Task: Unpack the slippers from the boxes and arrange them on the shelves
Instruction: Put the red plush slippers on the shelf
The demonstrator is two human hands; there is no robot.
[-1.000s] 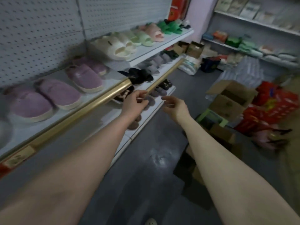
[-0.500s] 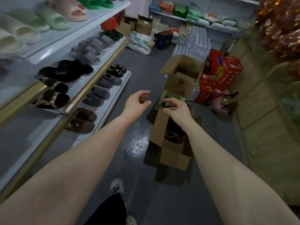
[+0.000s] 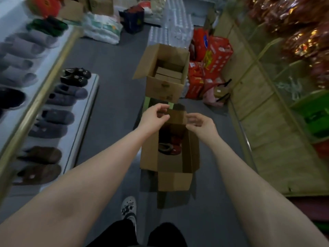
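An open cardboard box (image 3: 149, 157) stands on the grey floor in front of me, with dark red slippers (image 3: 170, 146) at its bottom. My left hand (image 3: 154, 116) and my right hand (image 3: 201, 124) hover above the box's far end, fingers loosely curled, holding nothing. A second open box (image 3: 164, 86) further along holds smaller brown cartons (image 3: 168, 74). To the left, shelves (image 3: 83, 97) carry rows of grey slippers (image 3: 58, 116), brown slippers (image 3: 41, 164) and black slippers (image 3: 76, 76).
Red packages (image 3: 211, 59) and a pink bag (image 3: 212, 97) lie right of the far box. A wooden glass-fronted counter (image 3: 263, 107) runs along the right. White sacks (image 3: 101, 31) and more cartons crowd the far end of the aisle. My foot (image 3: 129, 208) is on the floor.
The view has swung from the shelves down to the floor boxes. Both hands moved away from the shelf edge and now hang over the open box.
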